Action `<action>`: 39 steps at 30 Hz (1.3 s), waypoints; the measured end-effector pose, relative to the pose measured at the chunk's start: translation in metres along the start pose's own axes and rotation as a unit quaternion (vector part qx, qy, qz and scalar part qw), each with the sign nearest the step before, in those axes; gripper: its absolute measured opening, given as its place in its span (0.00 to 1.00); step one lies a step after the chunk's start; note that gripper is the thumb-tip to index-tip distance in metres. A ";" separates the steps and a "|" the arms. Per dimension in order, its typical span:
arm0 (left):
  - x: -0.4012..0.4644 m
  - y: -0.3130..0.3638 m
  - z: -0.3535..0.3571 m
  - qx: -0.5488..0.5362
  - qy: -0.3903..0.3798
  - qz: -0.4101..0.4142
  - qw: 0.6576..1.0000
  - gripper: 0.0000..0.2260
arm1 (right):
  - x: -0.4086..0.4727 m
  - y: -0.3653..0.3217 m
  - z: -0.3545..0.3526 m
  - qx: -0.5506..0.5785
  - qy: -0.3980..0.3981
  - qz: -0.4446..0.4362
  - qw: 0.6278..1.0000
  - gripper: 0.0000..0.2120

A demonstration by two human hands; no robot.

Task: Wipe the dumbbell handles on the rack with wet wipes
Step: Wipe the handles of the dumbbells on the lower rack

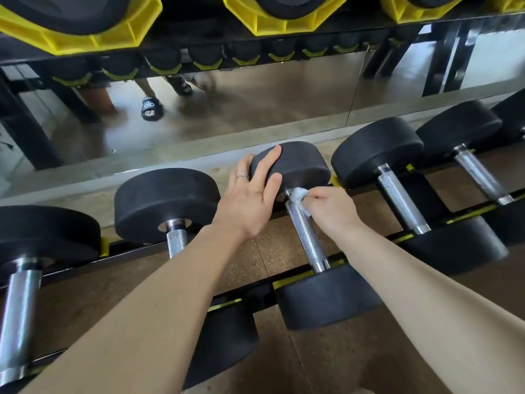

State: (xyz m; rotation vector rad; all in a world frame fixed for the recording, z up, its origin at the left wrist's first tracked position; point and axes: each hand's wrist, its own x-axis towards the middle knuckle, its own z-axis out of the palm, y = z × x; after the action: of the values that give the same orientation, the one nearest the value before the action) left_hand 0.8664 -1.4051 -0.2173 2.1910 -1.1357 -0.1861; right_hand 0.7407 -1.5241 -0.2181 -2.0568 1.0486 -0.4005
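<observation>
A crumpled white wet wipe (pixel 298 196) is pinched in the right hand (pixel 329 207) against the far end of a knurled steel dumbbell handle (pixel 306 234), just below the far black head (pixel 295 166). The left hand (pixel 250 200) lies flat on that head with straight fingers and wears a thin ring (pixel 242 176). The dumbbell sits on the low rack (pixel 295 275) among others, and the mirror (pixel 227 109) behind reflects a black sandal (pixel 150 108) printed "olo".

black dumbbell heads (pixel 295 166), silver knurled handle (pixel 308 237), white wipe (pixel 298 194), yellow cradles (pixel 272 21) on the upper shelf.
</observation>
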 end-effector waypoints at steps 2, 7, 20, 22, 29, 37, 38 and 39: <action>0.000 0.001 0.000 -0.003 0.001 0.000 1.000 0.19 | 0.001 -0.002 0.003 0.018 -0.026 0.028 0.999 0.17; -0.001 0.001 0.000 0.000 -0.002 -0.004 1.000 0.19 | 0.003 -0.012 0.014 0.062 -0.083 0.078 0.992 0.18; 0.003 -0.001 0.001 -0.007 -0.005 -0.003 1.000 0.20 | 0.002 0.000 0.008 -0.066 0.042 -0.113 0.990 0.10; 0.003 -0.003 0.002 -0.013 0.000 0.006 1.000 0.20 | -0.001 -0.004 0.009 -0.135 0.058 -0.171 0.974 0.09; 0.004 -0.009 0.010 -0.022 0.059 0.050 0.997 0.21 | -0.016 -0.015 0.012 -0.276 0.060 -0.304 0.910 0.07; 0.012 -0.004 0.013 -0.006 0.123 0.061 0.990 0.25 | -0.027 -0.018 0.011 -0.318 0.018 -0.269 0.909 0.09; 0.012 -0.004 0.013 -0.013 0.127 0.063 0.990 0.25 | -0.030 -0.019 0.009 -0.320 -0.001 -0.263 0.910 0.09; 0.012 -0.004 0.015 -0.022 0.129 0.062 0.989 0.24 | -0.031 -0.018 0.006 -0.325 -0.022 -0.256 0.910 0.10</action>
State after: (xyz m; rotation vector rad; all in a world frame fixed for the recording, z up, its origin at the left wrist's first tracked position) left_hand 0.8705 -1.4204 -0.2294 2.0283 -1.1037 0.1211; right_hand 0.7345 -1.4900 -0.2060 -2.9421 0.6377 -0.2749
